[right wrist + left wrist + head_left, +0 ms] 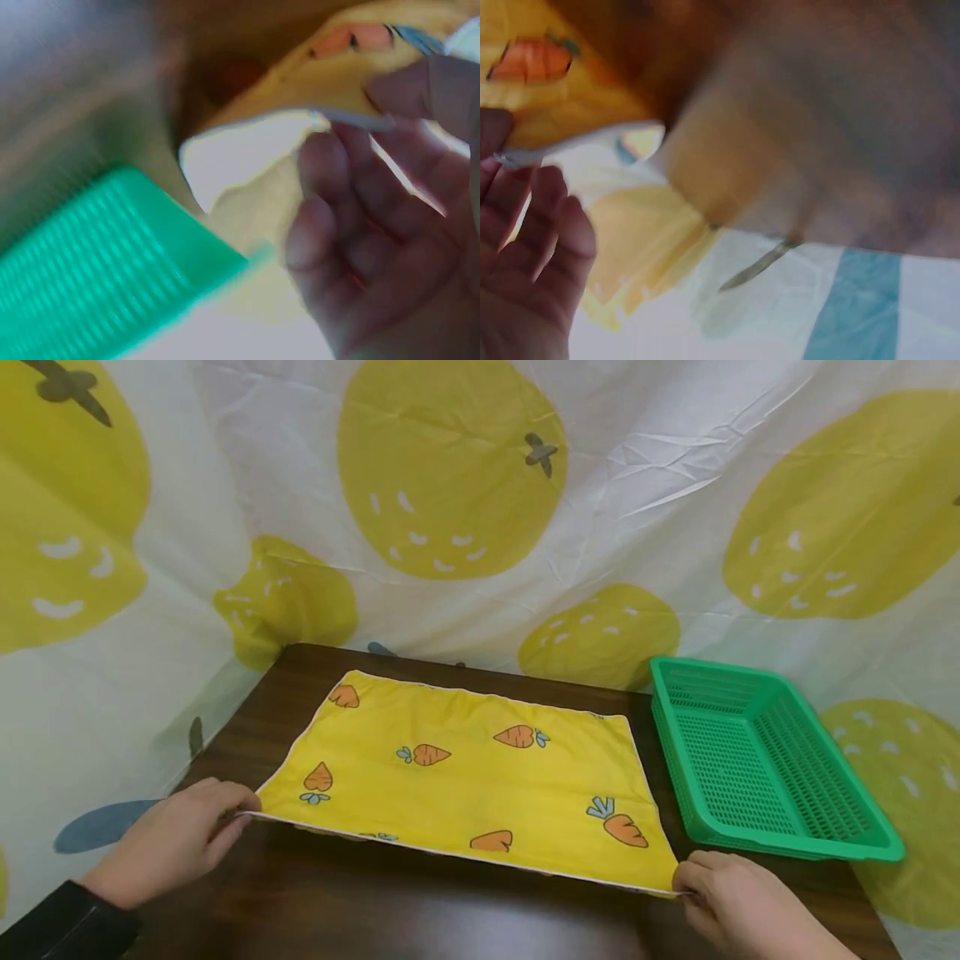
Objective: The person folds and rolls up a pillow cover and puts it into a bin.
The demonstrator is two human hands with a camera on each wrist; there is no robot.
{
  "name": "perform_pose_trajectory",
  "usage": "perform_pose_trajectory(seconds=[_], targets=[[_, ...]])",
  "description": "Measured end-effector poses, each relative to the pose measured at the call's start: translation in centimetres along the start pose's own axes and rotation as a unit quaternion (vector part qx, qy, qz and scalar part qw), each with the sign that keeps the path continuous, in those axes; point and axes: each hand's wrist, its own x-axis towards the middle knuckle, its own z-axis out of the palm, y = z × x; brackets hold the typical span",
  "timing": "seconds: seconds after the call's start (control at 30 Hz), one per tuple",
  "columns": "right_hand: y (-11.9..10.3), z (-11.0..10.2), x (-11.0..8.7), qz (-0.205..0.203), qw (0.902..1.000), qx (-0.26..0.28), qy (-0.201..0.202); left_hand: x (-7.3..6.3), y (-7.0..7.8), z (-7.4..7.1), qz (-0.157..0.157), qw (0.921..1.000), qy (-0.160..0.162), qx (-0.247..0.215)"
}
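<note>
A yellow cloth printed with orange carrots and edged in white spreads over the dark brown table. Its near edge is raised off the tabletop, stretched between both hands. My left hand pinches the near left corner between thumb and fingers; the left wrist view shows the cloth's edge at those fingertips. At the near right corner, my right hand pinches the cloth the same way, and the right wrist view shows the thumb over the fabric. The far edge lies toward the back of the table.
A green plastic basket with slatted walls stands on the table's right side, close beside the cloth and the right hand. Dark wooden tabletop shows in front of the cloth. A white curtain with yellow fruit prints hangs behind and at the sides.
</note>
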Motion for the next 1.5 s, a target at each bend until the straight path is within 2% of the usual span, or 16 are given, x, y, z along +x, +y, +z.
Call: perform_pose_trajectory(seconds=[0.03, 0.1, 0.2, 0.23, 0.37, 0.43, 0.5, 0.63, 0.77, 0.9, 1.0, 1.1, 1.17, 1.27, 1.37, 1.5], targets=[[-0.1, -0.9, 0.0, 0.021, 0.9977, 0.041, -0.051, -0.2, 0.0, -0.5, -0.004, 0.9997, -0.011, -0.023], [0.1, -2.7, 0.1, 0.059, 0.9786, 0.132, -0.147, -0.6, -0.1, -1.8, -0.003, 0.9973, -0.023, -0.069], [0.7, -5.2, 0.8, 0.090, 0.9480, 0.217, -0.214, -0.4, -0.6, -3.8, 0.035, 0.9914, -0.009, -0.126], [1.0, -6.0, 1.2, 0.087, 0.9505, 0.216, -0.206, 0.0, -0.7, -4.5, 0.048, 0.9906, 0.008, -0.128], [2.5, -7.9, 4.3, 0.062, 0.9894, 0.100, -0.085, 3.3, -0.9, -6.9, 0.090, 0.9862, 0.071, -0.119], [3.3, -8.3, 6.2, 0.075, 0.9956, 0.040, -0.040, 5.7, -0.8, -7.7, 0.082, 0.9896, 0.062, -0.101], [4.3, -8.1, 8.0, 0.085, 0.9960, 0.013, -0.026, 8.1, -0.9, -8.0, 0.076, 0.9927, 0.035, -0.087], [5.8, -7.1, 10.8, 0.133, 0.9884, -0.007, -0.074, 12.4, -0.9, -7.0, 0.058, 0.9965, -0.012, -0.059], [6.2, -5.6, 11.8, 0.158, 0.9816, -0.031, -0.101, 14.6, -0.4, -4.8, 0.045, 0.9960, -0.039, -0.066], [5.2, -4.6, 11.0, 0.142, 0.9848, -0.067, -0.073, 14.1, 0.4, -2.8, 0.045, 0.9963, -0.053, -0.050], [3.4, -3.7, 9.7, 0.107, 0.9901, -0.085, -0.032, 12.5, 1.2, -1.6, 0.047, 0.9971, -0.053, -0.027], [1.0, -2.2, 8.4, 0.080, 0.9934, -0.080, -0.021, 10.4, 2.2, -0.5, 0.051, 0.9968, -0.061, -0.007], [-0.3, -0.9, 7.6, 0.071, 0.9946, -0.073, -0.023, 8.9, 2.7, 0.3, 0.044, 0.9970, -0.063, 0.014], [-1.2, 1.1, 6.7, 0.080, 0.9941, -0.067, -0.032, 7.6, 2.8, 1.3, 0.005, 0.9983, -0.053, 0.022], [-1.1, 2.7, 6.6, 0.122, 0.9906, -0.053, -0.033, 8.3, 1.7, 1.8, -0.063, 0.9957, -0.054, -0.040], [-0.4, 3.9, 7.8, 0.211, 0.9742, 0.005, -0.080, 10.3, -0.5, 1.8, -0.134, 0.9728, -0.106, -0.157]])
